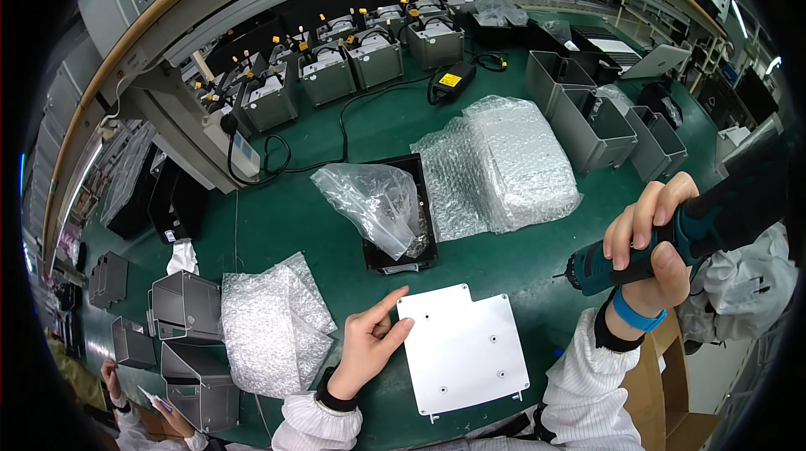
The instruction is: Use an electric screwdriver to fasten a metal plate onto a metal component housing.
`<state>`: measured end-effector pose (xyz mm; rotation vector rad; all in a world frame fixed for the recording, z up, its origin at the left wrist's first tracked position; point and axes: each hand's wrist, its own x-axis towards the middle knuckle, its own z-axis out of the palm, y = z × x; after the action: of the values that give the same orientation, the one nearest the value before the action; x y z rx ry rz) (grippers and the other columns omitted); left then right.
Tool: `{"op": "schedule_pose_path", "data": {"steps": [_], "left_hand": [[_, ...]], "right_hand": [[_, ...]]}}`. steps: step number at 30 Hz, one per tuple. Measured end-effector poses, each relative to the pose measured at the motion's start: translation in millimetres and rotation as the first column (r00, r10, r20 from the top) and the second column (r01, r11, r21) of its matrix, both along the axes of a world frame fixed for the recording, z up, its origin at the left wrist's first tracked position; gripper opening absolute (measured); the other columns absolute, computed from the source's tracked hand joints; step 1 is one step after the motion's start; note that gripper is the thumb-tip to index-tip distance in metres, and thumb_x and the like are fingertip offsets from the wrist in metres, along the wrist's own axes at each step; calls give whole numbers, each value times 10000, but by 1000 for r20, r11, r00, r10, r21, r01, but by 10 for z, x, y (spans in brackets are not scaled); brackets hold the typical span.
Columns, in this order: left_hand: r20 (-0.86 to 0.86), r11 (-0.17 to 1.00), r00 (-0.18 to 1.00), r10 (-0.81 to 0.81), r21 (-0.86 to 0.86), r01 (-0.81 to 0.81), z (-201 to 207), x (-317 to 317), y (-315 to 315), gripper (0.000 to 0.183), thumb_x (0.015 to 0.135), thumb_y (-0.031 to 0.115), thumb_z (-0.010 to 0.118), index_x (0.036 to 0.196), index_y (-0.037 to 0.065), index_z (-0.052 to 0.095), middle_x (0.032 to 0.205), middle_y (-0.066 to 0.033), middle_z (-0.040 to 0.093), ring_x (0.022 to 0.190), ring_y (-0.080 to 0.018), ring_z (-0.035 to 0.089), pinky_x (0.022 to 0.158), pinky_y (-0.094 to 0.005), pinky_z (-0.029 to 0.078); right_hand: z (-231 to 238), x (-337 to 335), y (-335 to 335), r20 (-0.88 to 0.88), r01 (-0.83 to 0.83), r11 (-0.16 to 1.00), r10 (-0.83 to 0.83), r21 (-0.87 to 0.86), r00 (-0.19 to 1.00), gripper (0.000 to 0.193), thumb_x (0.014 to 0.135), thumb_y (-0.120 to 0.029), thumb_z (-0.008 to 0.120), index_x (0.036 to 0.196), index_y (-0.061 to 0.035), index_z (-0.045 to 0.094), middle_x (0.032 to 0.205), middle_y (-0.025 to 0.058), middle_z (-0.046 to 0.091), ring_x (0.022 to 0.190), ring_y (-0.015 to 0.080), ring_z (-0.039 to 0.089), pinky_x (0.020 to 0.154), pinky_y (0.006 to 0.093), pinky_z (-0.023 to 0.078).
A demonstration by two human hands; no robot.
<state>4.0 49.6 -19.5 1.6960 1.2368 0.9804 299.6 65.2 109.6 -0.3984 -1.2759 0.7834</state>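
My left hand (368, 345) pinches the upper left edge of a white flat plate (463, 352) between thumb and fingers. The plate has a notched top edge, several small holes and small tabs along its bottom, and lies near the front of the green table. At the right, my right hand (651, 233) is wrapped around a teal and black power screwdriver (598, 270), its tip pointing left, apart from the plate. A black bin (426, 229) of small dark parts, partly covered by a clear plastic bag (369, 199), stands beyond the plate.
Bubble-wrapped stacks (520, 166) lie beyond the plate, with more bubble wrap (273, 329) to the left. Grey housings (594, 134) stand at both sides. Assembled grey units (374, 57) line the back. A black adapter (453, 82) trails cables. Another person's hand (172, 417) works at lower left.
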Motion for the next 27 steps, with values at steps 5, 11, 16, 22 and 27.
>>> {"op": "schedule_pose_path", "data": {"steps": [5,11,16,22,27], "left_hand": [[-16,1000,1000,5,-1,-5,4,0,5,434,763,71,655,1186,40,562,537,41,210,480,-50,205,449,-234,182],[0,1000,1000,5,10,-5,28,48,-7,430,753,65,663,1173,41,571,535,41,220,479,-49,213,450,-223,190],[18,999,999,41,-34,-40,-12,3,-18,415,744,47,665,1150,26,581,529,47,229,474,-41,226,455,-207,197],[17,999,999,35,-22,-35,25,42,-20,418,737,29,659,1146,16,579,529,51,237,473,-37,229,457,-203,198],[16,999,999,47,-3,-47,-3,18,-14,425,735,19,651,1153,17,575,533,46,248,477,-42,229,456,-208,197]], "right_hand": [[-41,3,35,-10,-11,1000,11,-1,1000,378,733,-160,706,881,-37,380,697,80,494,513,169,570,521,293,506],[19,10,-15,-20,-10,1000,10,-7,1000,374,729,-139,700,885,-30,378,701,87,496,517,173,567,532,293,502],[-25,-27,15,-57,-42,999,41,-10,998,355,719,-99,685,887,-25,382,695,93,496,526,170,556,548,286,489],[-13,-13,0,-56,-45,999,45,-6,997,313,701,-44,644,876,-24,386,694,95,495,530,160,544,539,272,483],[-17,-22,23,-42,-33,999,33,2,999,295,689,-27,639,858,-17,396,700,104,509,539,145,542,535,259,484]]}}
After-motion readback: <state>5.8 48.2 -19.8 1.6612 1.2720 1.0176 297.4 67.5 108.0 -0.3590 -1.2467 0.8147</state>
